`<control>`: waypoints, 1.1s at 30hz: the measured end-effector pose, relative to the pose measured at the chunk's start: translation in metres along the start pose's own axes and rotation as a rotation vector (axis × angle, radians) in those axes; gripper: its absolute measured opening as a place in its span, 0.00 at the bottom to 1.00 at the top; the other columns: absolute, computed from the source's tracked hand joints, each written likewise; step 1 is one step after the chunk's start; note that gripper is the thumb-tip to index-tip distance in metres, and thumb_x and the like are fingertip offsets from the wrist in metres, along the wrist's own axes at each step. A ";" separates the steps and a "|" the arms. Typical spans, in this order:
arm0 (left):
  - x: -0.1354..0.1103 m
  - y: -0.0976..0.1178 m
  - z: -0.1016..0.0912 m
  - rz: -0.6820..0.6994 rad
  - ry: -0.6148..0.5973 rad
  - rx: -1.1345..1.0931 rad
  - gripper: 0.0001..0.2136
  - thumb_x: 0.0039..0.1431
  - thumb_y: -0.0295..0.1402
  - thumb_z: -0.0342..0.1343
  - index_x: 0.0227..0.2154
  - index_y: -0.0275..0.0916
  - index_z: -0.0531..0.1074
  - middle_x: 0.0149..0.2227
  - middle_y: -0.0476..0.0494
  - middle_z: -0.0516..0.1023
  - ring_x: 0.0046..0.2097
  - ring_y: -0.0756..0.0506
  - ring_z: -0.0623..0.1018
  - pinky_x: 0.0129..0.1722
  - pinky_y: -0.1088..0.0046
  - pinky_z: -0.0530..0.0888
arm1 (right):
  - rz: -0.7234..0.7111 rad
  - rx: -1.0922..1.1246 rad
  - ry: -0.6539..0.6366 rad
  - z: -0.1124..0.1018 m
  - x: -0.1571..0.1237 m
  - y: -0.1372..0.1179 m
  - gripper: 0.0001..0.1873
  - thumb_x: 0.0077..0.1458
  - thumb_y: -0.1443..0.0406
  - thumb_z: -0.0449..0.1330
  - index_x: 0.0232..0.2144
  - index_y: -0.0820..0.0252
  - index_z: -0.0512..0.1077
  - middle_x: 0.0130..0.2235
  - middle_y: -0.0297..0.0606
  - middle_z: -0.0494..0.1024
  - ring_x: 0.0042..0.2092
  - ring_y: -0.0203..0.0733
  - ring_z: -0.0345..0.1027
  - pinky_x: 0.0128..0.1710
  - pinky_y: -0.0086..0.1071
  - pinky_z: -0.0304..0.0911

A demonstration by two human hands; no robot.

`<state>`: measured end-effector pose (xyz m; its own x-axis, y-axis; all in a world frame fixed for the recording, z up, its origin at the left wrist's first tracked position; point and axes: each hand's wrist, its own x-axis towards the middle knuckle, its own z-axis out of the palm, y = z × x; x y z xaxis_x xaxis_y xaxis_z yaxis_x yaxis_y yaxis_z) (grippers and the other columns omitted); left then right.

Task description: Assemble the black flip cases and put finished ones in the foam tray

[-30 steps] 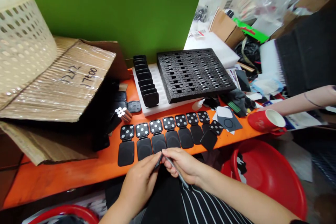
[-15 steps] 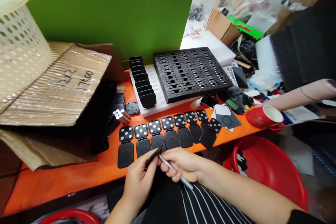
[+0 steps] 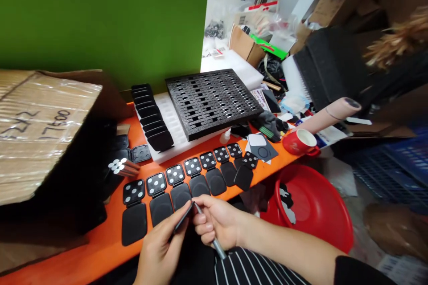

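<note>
My left hand (image 3: 161,245) grips a small flat black plate (image 3: 183,220), tilted on edge between thumb and fingers. My right hand (image 3: 216,222) is closed round a silver metal rod (image 3: 219,249), its upper end at the plate's edge; whether it touches cannot be made out. Beyond my hands runs a row of hinged black cases (image 3: 134,225), opened flat, their upper halves dotted with silver discs. At the right end, a loose dotted square (image 3: 250,160) overlaps its neighbours. Left of the row lies a bundle of copper-coloured stacks with white round ends (image 3: 117,165).
Black plates stand in a white foam rack (image 3: 170,118) beside a slotted black foam tray (image 3: 214,102). A cardboard box (image 3: 50,129) fills the left. Rightward are a small bottle (image 3: 225,136), a red mug (image 3: 296,144) and, below the orange table (image 3: 83,249), a red basin (image 3: 321,213).
The view has swung right, so the table things appear further left and the white basket has left the picture. Both hands keep their holds on plate and rod.
</note>
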<state>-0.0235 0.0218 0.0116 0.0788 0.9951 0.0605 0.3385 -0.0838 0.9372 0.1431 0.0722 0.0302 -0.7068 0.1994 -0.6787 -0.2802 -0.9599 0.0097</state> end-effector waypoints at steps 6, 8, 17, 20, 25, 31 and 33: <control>0.025 -0.012 0.012 -0.547 0.187 -0.430 0.21 0.50 0.47 0.60 0.41 0.36 0.71 0.35 0.43 0.79 0.37 0.42 0.79 0.33 0.70 0.76 | -0.463 -0.425 0.159 -0.021 -0.016 -0.005 0.16 0.57 0.55 0.49 0.25 0.59 0.63 0.17 0.24 0.58 0.15 0.27 0.41 0.15 0.23 0.37; 0.031 -0.013 0.014 -0.618 0.155 -0.578 0.22 0.46 0.46 0.62 0.40 0.35 0.71 0.31 0.45 0.79 0.31 0.44 0.78 0.28 0.72 0.75 | -0.603 -0.721 0.276 -0.032 -0.018 0.001 0.14 0.53 0.55 0.55 0.27 0.60 0.66 0.20 0.27 0.63 0.19 0.28 0.49 0.19 0.23 0.45; 0.018 -0.017 0.008 -0.710 0.315 -0.829 0.22 0.42 0.39 0.67 0.41 0.37 0.71 0.34 0.45 0.79 0.33 0.45 0.78 0.31 0.74 0.72 | -0.532 -1.312 0.373 -0.046 0.006 0.025 0.07 0.51 0.64 0.55 0.26 0.63 0.68 0.27 0.32 0.69 0.32 0.37 0.62 0.33 0.29 0.54; 0.010 -0.020 0.006 -0.657 0.359 -0.818 0.20 0.44 0.38 0.65 0.40 0.37 0.71 0.38 0.43 0.78 0.39 0.44 0.78 0.37 0.74 0.73 | -0.482 -1.399 0.332 -0.034 0.017 0.024 0.09 0.51 0.65 0.54 0.21 0.61 0.62 0.23 0.29 0.62 0.28 0.34 0.56 0.29 0.27 0.50; -0.004 -0.040 -0.004 -0.571 0.450 -0.609 0.23 0.49 0.40 0.61 0.47 0.37 0.66 0.47 0.39 0.75 0.49 0.41 0.75 0.46 0.69 0.71 | -0.502 -1.482 0.239 -0.016 0.036 0.027 0.10 0.52 0.64 0.54 0.22 0.61 0.63 0.23 0.29 0.65 0.28 0.34 0.58 0.28 0.27 0.50; -0.010 -0.078 -0.057 -0.522 0.603 -0.017 0.29 0.57 0.37 0.49 0.61 0.37 0.50 0.59 0.34 0.62 0.59 0.40 0.65 0.57 0.60 0.62 | -0.531 -1.492 0.148 -0.010 0.040 0.031 0.10 0.56 0.63 0.51 0.32 0.61 0.71 0.34 0.36 0.76 0.37 0.40 0.68 0.37 0.29 0.58; -0.009 -0.086 -0.074 -0.512 0.608 0.090 0.29 0.56 0.34 0.49 0.61 0.37 0.51 0.58 0.33 0.63 0.59 0.39 0.64 0.58 0.57 0.60 | -0.511 -1.509 0.167 -0.013 0.040 0.030 0.11 0.56 0.62 0.51 0.31 0.61 0.71 0.33 0.36 0.76 0.37 0.41 0.68 0.37 0.29 0.58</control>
<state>-0.1223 0.0235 -0.0441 -0.6229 0.7637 -0.1696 0.2704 0.4136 0.8694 0.1148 0.0492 -0.0059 -0.6408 0.6201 -0.4527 0.4852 -0.1299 -0.8647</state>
